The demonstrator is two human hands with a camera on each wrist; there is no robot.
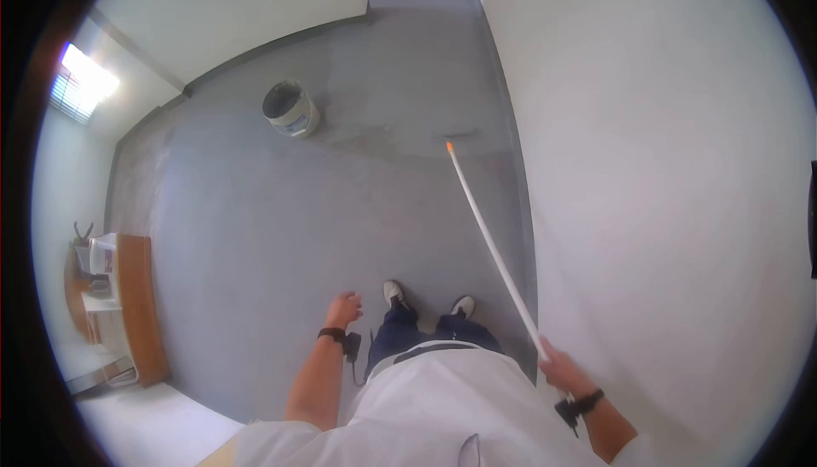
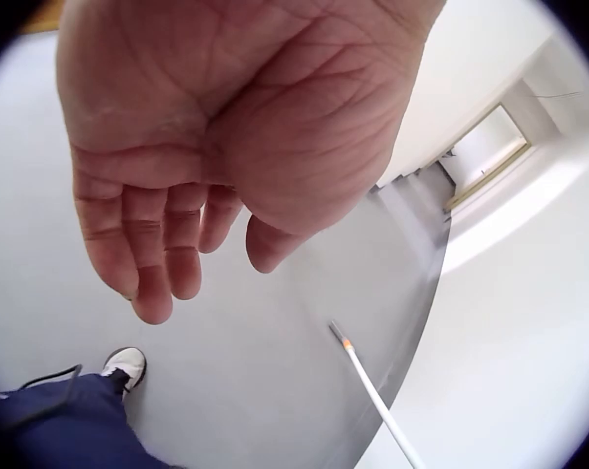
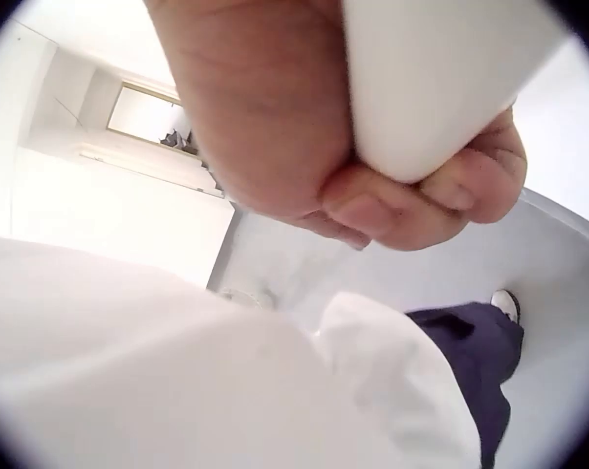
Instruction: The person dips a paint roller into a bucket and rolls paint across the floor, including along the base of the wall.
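My right hand (image 1: 564, 371) grips a long white pole (image 1: 494, 250) near its upper end, close to the white wall on the right. In the right wrist view the fingers (image 3: 402, 215) curl round the thick white handle (image 3: 421, 88). The pole slants forward and down to an orange joint (image 1: 450, 148) and a narrow dark head (image 1: 464, 135) at the grey floor; the head's exact kind is too small to tell. My left hand (image 1: 343, 309) hangs at my left side, fingers loosely bent, holding nothing, as the left wrist view (image 2: 245, 127) also shows.
A white bucket (image 1: 298, 118) stands ahead to the left, near a darker patch (image 1: 366, 139) on the grey floor (image 1: 281, 212). White walls (image 1: 647, 126) border the right side. Wooden furniture (image 1: 140, 305) with items stands at the left. My shoes (image 1: 393, 292) are below.
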